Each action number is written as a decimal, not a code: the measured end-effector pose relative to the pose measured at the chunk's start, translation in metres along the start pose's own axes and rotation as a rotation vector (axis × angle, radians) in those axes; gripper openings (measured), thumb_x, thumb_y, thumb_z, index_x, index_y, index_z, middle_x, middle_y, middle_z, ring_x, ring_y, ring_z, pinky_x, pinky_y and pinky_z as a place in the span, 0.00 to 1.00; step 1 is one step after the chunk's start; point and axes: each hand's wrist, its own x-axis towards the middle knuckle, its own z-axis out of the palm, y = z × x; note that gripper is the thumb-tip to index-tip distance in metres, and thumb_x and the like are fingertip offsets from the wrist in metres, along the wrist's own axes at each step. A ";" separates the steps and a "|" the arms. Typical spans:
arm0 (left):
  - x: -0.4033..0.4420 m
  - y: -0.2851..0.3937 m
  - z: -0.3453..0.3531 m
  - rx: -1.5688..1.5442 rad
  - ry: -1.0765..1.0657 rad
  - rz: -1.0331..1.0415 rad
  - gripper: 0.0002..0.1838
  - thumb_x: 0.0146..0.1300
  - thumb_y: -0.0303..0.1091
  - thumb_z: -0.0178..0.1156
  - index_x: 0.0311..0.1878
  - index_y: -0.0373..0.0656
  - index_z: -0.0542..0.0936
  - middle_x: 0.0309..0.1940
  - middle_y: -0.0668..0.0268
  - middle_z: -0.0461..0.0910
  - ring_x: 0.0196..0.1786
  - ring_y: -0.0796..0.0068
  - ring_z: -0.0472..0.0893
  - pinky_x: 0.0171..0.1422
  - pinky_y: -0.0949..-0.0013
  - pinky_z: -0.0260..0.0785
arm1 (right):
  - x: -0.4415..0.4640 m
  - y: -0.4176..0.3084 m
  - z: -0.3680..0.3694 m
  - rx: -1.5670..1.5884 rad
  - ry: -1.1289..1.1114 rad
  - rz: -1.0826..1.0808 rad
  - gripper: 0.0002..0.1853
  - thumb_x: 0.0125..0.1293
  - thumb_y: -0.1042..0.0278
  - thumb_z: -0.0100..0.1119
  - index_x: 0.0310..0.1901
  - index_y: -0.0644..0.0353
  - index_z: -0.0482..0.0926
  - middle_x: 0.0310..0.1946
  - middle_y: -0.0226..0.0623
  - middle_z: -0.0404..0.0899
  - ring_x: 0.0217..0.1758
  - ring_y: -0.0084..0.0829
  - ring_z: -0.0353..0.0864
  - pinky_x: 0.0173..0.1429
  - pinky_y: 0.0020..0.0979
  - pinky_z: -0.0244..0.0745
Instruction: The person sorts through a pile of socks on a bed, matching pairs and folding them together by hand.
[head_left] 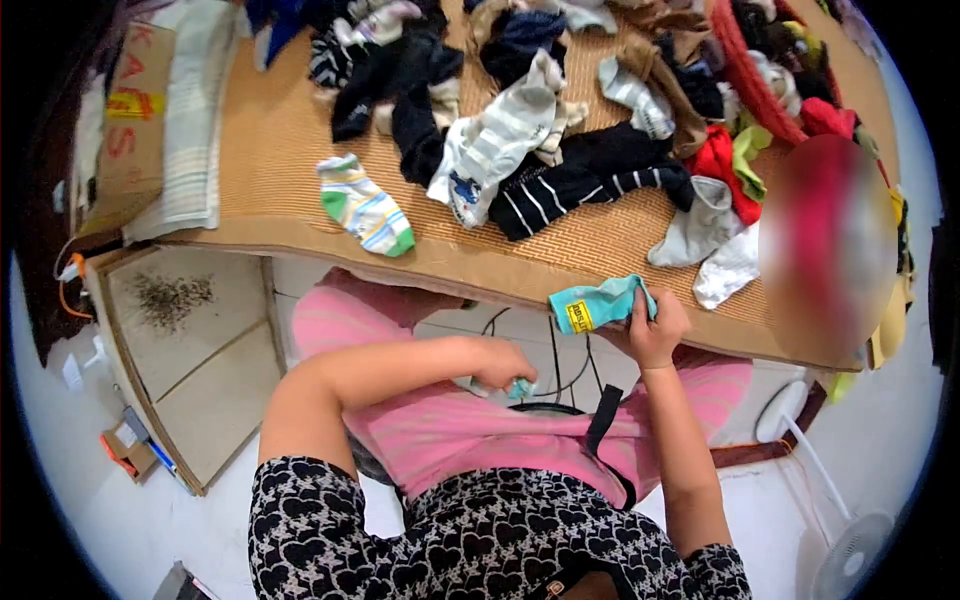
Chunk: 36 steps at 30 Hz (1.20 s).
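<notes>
My right hand (660, 328) grips a teal sock (603, 305) with a yellow label, held out at the table's front edge. Over my lap, my left hand (503, 364) is closed on a small teal-and-white bundle (521, 388), mostly hidden by the fingers. On the mat in front of me are a striped white sock with green toe and heel (365, 205), a grey-and-white striped sock (495, 140), black socks with white stripes (590, 185), a grey sock (697, 222) and a white sock (729, 267).
A large pile of mixed socks (400, 80) covers the back of the woven-mat table (270, 150). A red-rimmed basket (745, 70) holds more at right. A cardboard piece (130, 130) leans at left, above an open box (190, 370). A white fan (855, 555) stands lower right.
</notes>
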 end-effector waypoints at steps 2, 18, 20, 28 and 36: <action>-0.026 0.045 -0.034 -0.089 0.145 -0.006 0.16 0.55 0.31 0.60 0.48 0.44 0.74 0.35 0.52 0.79 0.40 0.51 0.79 0.42 0.52 0.69 | 0.001 -0.006 -0.004 0.024 0.029 0.032 0.06 0.56 0.69 0.65 0.29 0.59 0.76 0.22 0.40 0.75 0.24 0.41 0.75 0.27 0.35 0.68; -0.019 0.052 -0.079 -0.849 1.666 0.307 0.26 0.62 0.22 0.57 0.64 0.40 0.66 0.51 0.57 0.76 0.48 0.73 0.77 0.53 0.71 0.71 | -0.071 -0.027 -0.058 0.774 0.178 0.626 0.13 0.68 0.62 0.56 0.31 0.63 0.75 0.23 0.22 0.70 0.26 0.14 0.65 0.29 0.20 0.64; -0.047 0.052 -0.075 -0.849 1.808 0.412 0.21 0.61 0.19 0.54 0.58 0.40 0.70 0.50 0.60 0.78 0.48 0.74 0.77 0.52 0.71 0.70 | -0.073 -0.035 -0.065 0.846 0.191 0.630 0.12 0.68 0.62 0.56 0.32 0.62 0.75 0.23 0.22 0.71 0.26 0.13 0.66 0.29 0.19 0.65; -0.093 0.060 -0.096 0.588 2.304 -0.565 0.22 0.45 0.26 0.65 0.47 0.42 0.74 0.48 0.54 0.70 0.54 0.53 0.68 0.59 0.57 0.61 | -0.071 -0.055 -0.063 1.064 0.178 0.562 0.11 0.69 0.62 0.55 0.33 0.61 0.75 0.24 0.22 0.71 0.25 0.14 0.68 0.28 0.20 0.68; 0.037 0.073 -0.144 0.284 1.805 -0.557 0.25 0.55 0.48 0.64 0.50 0.41 0.75 0.46 0.54 0.72 0.45 0.53 0.76 0.48 0.56 0.69 | -0.063 -0.070 -0.069 1.106 0.161 0.595 0.10 0.69 0.63 0.54 0.37 0.62 0.76 0.27 0.26 0.75 0.27 0.16 0.72 0.29 0.22 0.72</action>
